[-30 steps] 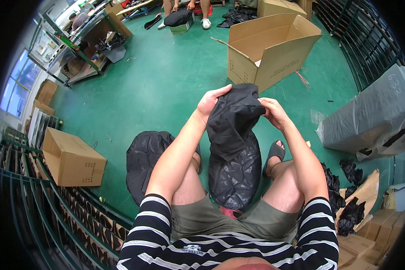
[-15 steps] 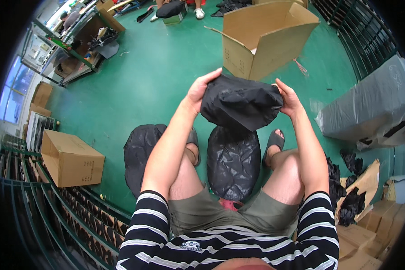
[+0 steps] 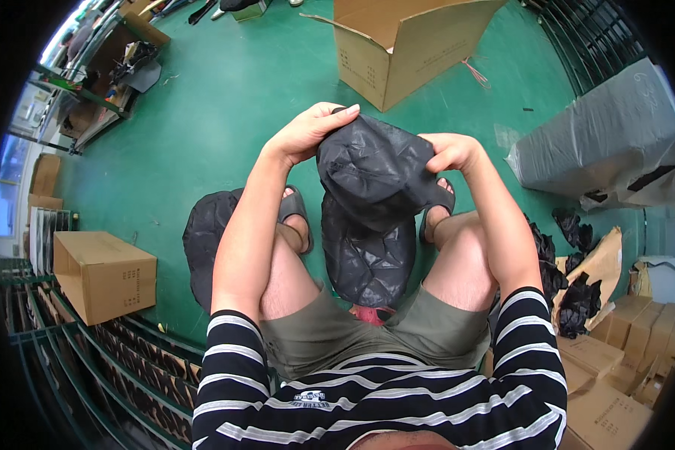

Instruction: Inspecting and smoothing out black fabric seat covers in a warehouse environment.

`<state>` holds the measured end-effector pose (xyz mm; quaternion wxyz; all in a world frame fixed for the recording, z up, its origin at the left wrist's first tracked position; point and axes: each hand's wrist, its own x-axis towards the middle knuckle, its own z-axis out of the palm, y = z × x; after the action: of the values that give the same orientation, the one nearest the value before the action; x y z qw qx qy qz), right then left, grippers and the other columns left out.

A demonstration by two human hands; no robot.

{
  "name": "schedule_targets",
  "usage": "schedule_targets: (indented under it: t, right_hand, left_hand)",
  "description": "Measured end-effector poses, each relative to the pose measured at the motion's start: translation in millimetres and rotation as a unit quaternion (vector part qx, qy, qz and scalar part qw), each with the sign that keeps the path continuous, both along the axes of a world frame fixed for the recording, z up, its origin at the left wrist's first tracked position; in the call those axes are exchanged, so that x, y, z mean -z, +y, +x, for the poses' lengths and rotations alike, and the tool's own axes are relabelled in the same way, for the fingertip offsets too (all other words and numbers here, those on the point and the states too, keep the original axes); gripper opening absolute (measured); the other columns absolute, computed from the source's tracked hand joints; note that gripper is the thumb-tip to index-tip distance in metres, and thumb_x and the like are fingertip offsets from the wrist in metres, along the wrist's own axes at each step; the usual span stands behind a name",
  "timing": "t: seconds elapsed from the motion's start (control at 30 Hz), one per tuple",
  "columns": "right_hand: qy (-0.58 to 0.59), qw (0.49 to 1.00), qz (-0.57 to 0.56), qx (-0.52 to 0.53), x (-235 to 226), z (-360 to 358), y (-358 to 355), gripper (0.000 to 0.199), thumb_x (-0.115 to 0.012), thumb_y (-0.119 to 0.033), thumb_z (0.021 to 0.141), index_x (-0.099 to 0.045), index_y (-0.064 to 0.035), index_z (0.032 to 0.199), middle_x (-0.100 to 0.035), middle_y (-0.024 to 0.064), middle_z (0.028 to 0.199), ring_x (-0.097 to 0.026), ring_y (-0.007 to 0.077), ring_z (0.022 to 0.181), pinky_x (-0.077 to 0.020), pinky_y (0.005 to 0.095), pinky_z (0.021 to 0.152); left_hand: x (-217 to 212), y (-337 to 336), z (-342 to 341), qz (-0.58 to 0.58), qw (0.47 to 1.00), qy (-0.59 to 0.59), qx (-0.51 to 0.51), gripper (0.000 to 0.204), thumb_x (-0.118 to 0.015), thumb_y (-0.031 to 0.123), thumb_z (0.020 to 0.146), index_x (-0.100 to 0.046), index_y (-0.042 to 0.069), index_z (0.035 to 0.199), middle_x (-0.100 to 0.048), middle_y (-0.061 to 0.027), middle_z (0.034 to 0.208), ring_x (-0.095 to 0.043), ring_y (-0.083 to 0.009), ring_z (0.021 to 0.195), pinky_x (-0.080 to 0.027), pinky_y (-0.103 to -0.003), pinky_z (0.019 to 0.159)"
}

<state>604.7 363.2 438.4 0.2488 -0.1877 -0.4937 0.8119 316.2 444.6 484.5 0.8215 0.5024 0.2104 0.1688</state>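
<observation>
A black fabric cover (image 3: pixel 375 169), loose and creased, hangs stretched between my two hands in front of my knees. My left hand (image 3: pixel 307 135) pinches its upper left edge, thumb on top. At the right edge, my right hand (image 3: pixel 451 152) has its thumb and fingers closed on the cloth. Below the cover, a black oval bundle (image 3: pixel 369 262) with a shiny wrinkled surface lies between my feet, its far end hidden by the cover. Another black bundle (image 3: pixel 205 240) rests on the floor left of my left foot, partly behind my forearm.
Ahead stands a large open carton (image 3: pixel 405 60). At left, a smaller carton (image 3: pixel 109 274) sits by green racks (image 3: pixel 120 360). A plastic-wrapped grey block (image 3: pixel 600 135) stands at right, with black cloth pieces (image 3: pixel 580 304) and flat cartons (image 3: pixel 604 409) nearer me.
My hands have come closer together, and the cover between them is less widely spread. My right thumb has folded down onto the cloth. The whole view has shifted somewhat.
</observation>
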Motion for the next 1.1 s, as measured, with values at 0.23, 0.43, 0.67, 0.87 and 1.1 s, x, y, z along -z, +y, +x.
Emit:
schedule_targets:
  t: [0.23,0.43,0.67,0.87,1.1]
  right_hand:
    - [0.104,0.981,-0.057,0.155,3,22,-3,0.05,-0.077,-0.003,0.064,-0.054,0.0045,0.107,-0.065,0.018,0.106,-0.064,0.028,0.096,-0.0501,0.0427,0.091]
    - [0.26,0.949,-0.094,0.152,2,23,7,0.019,-0.067,-0.008,0.074,-0.06,0.0033,0.087,-0.068,0.0188,0.091,-0.068,0.0317,0.089,-0.0526,0.0454,0.089]
    - [0.264,0.949,-0.076,0.158,4,28,16,0.013,-0.064,-0.008,0.076,-0.06,0.0032,0.082,-0.069,0.017,0.087,-0.069,0.03,0.08,-0.0534,0.0442,0.087]
    - [0.296,0.938,-0.077,0.163,18,33,23,0.016,-0.06,-0.01,0.086,-0.057,0.0013,0.097,-0.068,0.0165,0.095,-0.068,0.0291,0.088,-0.0532,0.0456,0.088]
    - [0.102,0.982,-0.011,0.157,21,38,23,0.032,-0.076,-0.019,0.081,-0.064,0.0024,0.101,-0.071,0.0122,0.096,-0.068,0.0208,0.081,-0.0548,0.0332,0.077]
  left_hand:
    - [0,-6,6,0.035,0.996,0.009,0.079,0.025,-0.063,0.025,0.096,-0.07,0.001,0.096,-0.07,0.001,0.087,-0.06,-0.0042,0.074,-0.05,-0.023,0.071]
    - [26,-1,-2,-0.087,0.973,-0.157,0.144,0.027,-0.06,0.02,0.096,-0.066,-0.003,0.109,-0.071,-0.0079,0.1,-0.068,-0.0125,0.088,-0.054,-0.026,0.082]
    - [37,-32,31,-0.334,0.863,-0.333,0.183,0.076,-0.044,0.058,0.095,-0.046,-0.005,0.138,-0.052,-0.0214,0.139,-0.05,-0.0335,0.13,-0.035,-0.047,0.111]
    - [23,-48,51,-0.416,0.846,-0.294,0.156,0.079,-0.044,0.056,0.096,-0.041,-0.01,0.139,-0.05,-0.0264,0.138,-0.051,-0.0357,0.127,-0.037,-0.045,0.11]
    - [46,-38,51,-0.439,0.835,-0.272,0.189,0.06,-0.043,0.043,0.1,-0.056,-0.012,0.122,-0.062,-0.0247,0.122,-0.064,-0.0348,0.109,-0.045,-0.044,0.103]
